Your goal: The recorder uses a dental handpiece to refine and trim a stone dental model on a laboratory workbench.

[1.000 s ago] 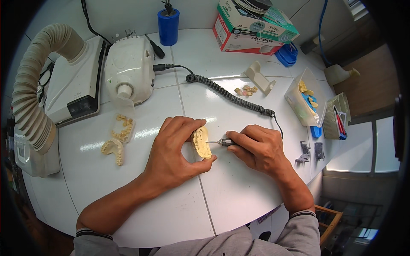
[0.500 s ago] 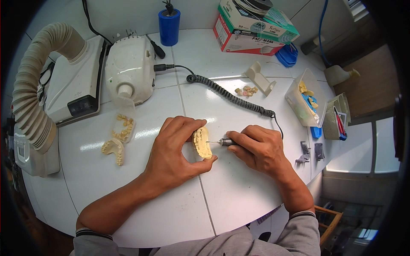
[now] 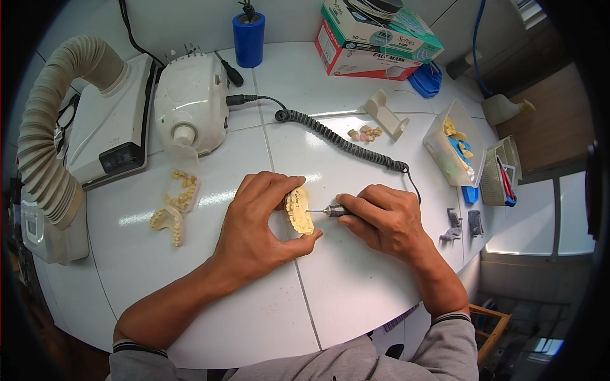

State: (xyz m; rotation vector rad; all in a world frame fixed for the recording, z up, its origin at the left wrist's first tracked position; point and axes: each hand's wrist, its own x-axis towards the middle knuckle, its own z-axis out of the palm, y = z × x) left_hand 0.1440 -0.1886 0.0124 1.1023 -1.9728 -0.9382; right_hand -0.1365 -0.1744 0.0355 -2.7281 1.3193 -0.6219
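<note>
Centrally, white tabletop [image 3: 248, 320] left room between forearms [image 3: 171, 301], front edge curving beside person's grey shirt [image 3: 298, 368]. Small clear box [image 3: 173, 188] at left held tooth-like pieces [image 3: 189, 182]; translucent tub [image 3: 438, 155] at right held yellow and blue pieces [image 3: 459, 149]. Left hand [image 3: 254, 222], thumb and fingers parted, clamped yellowish dental cast [image 3: 298, 213] mid-table between hands; right hand [image 3: 386, 219] closed round dark handpiece [image 3: 335, 211], bit [image 3: 317, 211] reaching cast's right side.

Dark handwriting marks the far part of the yellow dental model [image 3: 299, 214]. Far right of the middle, print stands on the green-and-white box [image 3: 389, 42], and dark capitals on the red-and-white box [image 3: 359, 61] beneath. Lettering on the left white machine [image 3: 101, 130] is too small to read.
</note>
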